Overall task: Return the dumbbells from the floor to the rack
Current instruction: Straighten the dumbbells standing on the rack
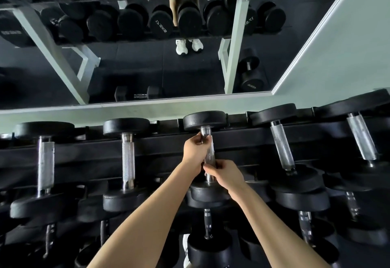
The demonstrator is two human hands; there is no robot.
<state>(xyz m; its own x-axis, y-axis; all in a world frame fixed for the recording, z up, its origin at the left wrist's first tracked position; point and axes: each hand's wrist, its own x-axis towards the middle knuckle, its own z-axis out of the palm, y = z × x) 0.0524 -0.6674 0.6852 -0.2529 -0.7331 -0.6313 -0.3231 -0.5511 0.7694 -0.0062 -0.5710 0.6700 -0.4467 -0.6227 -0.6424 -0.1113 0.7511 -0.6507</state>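
A black dumbbell [204, 120] with a knurled steel handle lies across the top tier of the dark rack [162, 141], in the middle of the row. Both hands hold its handle. My left hand [195, 149] grips the far part near the upper head. My right hand [224, 173] grips the near part, just above the lower head. The middle of the handle shows between the two hands.
Other dumbbells [127, 154] lie on the same tier to either side, and more fill the tiers below. A wall mirror [147, 67] behind the rack reflects the rack, a floor dumbbell and white shoes. A pale wall [348, 46] stands at the right.
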